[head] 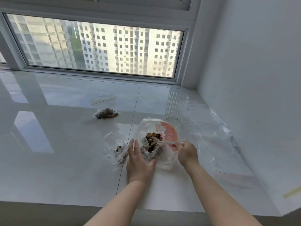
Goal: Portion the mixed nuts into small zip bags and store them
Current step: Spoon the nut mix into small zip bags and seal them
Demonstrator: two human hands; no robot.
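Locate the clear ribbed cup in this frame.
In the head view, the clear ribbed cup stands right of centre, just behind the large nut bag, near the corner wall.

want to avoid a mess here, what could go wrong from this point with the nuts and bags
1. The small open zip bag slumps unsupported left of the left hand, so nuts spooned over could miss its mouth or tip it.
2. The spoon, pinched at its handle end by the right hand, may shed nuts crossing over from the big bag.
3. The empty clear cup stands close behind the big bag and could get knocked.
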